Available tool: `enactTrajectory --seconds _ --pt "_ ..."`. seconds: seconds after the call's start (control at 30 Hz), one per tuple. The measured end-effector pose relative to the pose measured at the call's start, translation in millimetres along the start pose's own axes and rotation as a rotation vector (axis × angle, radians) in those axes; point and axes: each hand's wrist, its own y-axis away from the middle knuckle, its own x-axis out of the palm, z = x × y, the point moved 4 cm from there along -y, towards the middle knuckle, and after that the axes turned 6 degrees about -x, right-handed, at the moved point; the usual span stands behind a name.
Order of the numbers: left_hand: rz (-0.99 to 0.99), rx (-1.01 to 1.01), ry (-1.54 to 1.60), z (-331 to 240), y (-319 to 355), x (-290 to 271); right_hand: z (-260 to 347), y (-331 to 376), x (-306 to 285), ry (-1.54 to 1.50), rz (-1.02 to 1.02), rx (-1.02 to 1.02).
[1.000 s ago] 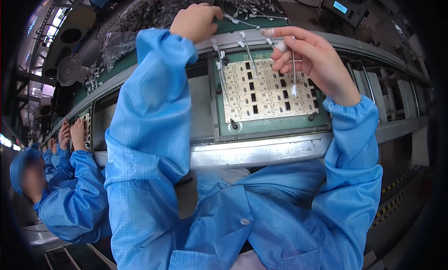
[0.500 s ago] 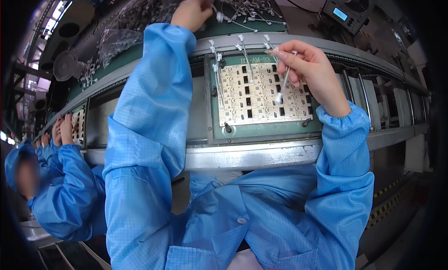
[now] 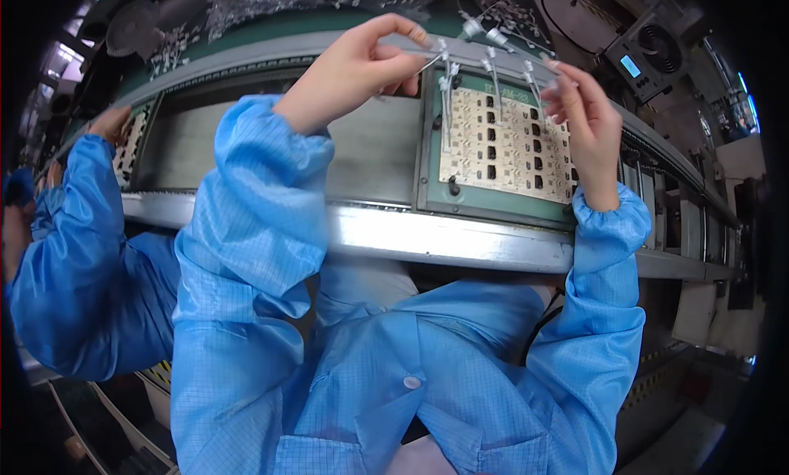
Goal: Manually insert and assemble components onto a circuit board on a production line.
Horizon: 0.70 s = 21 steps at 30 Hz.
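Left hand point(image 3: 353, 74) curled by white connector point(image 3: 445, 50), right hand point(image 3: 588, 120) half-open at board panel's point(image 3: 511, 138) far right; grips unclear — pinch connector squarely, no tugging!

The left hand point(image 3: 357, 72) is curving its thumb and forefinger beside white-plugged cables point(image 3: 496, 85), which are lying across the upper part of a cream circuit board point(image 3: 513, 159). The right hand point(image 3: 588, 126) is hovering by the board's upper right corner, blur hiding whether it is gripping anything. A green fixture point(image 3: 509, 205) is holding the board behind 1 shiny metal rail point(image 3: 460, 249). At upper right, a boxy device point(image 3: 649, 56) is showing a lit blue screen
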Motion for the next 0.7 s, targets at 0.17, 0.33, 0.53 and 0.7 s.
enactTrajectory --seconds 0.17,0.33,0.53,0.7 --pt "-0.131 0.218 0.017 14.4 -13.7 1.7 23.6 -14.4 3.0 0.455 -0.19 -0.408" --pt "-0.133 0.234 -0.05 14.3 -11.1 9.3 14.6 -11.7 20.4 0.45 0.002 -0.36" --pt "-0.129 0.27 -0.246 5.7 -0.8 11.8 -13.9 -6.4 24.5 -0.007 0.082 0.208" --pt "-0.141 0.344 -0.268 3.6 5.0 19.1 -26.1 -5.2 -6.2 -0.233 0.046 0.463"
